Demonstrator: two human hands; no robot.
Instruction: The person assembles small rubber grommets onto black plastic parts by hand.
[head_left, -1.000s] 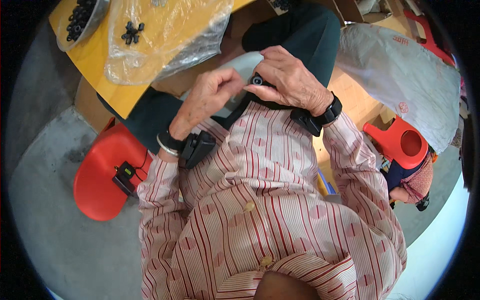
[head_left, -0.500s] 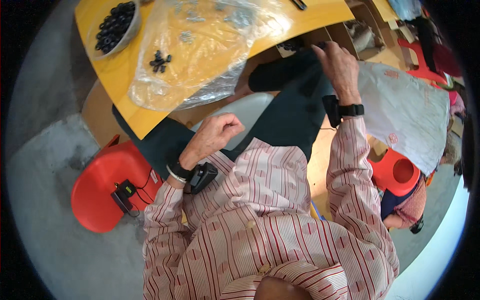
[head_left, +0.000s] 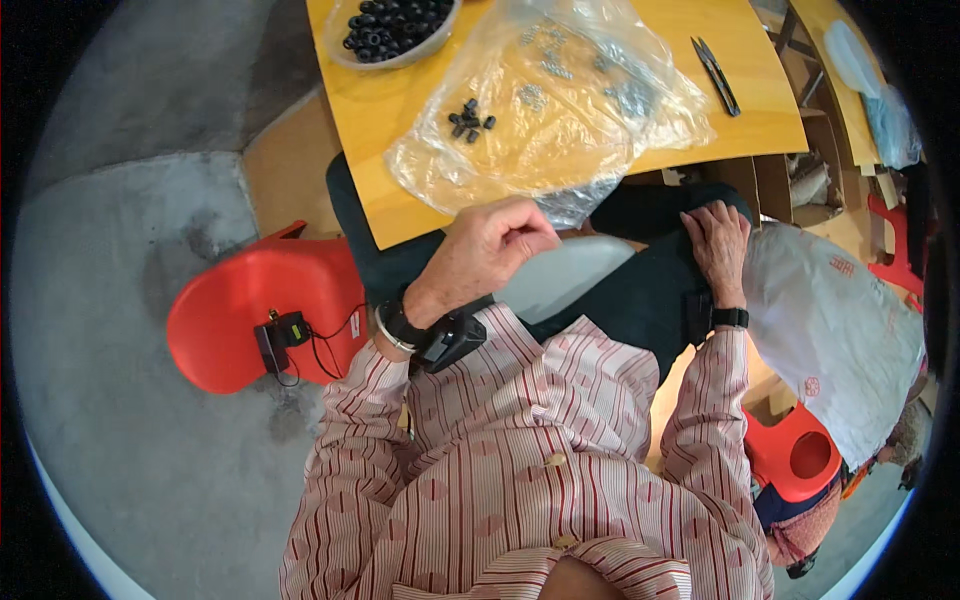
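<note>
My left hand (head_left: 488,252) hovers just off the table's near edge, beside a clear plastic bag (head_left: 420,165). Its fingers are curled in and the thumb presses against them; whatever they may hold is hidden. A small cluster of black cylindrical parts (head_left: 470,122) lies on the bag, with small silvery metal parts (head_left: 532,97) farther back. On my dark-trousered right knee rests my right hand (head_left: 718,245), fingers spread and nothing visible in it. A clear bowl (head_left: 408,58) of black ring-like pieces stands at the table's far left. Tweezers (head_left: 716,76) lie at the right.
The yellow table (head_left: 365,170) spans the top, with cardboard boxes (head_left: 815,180) beneath its right side. A red chair (head_left: 230,330) holding a small black device (head_left: 280,338) stands left. At right are a large white sack (head_left: 825,290), a red stool (head_left: 790,450) and part of another person (head_left: 805,530).
My right hand has come down from beside the table's underside onto my knee, its fingers spreading. My left hand has risen toward the table edge. The view has shifted, bringing the whole tweezers in.
</note>
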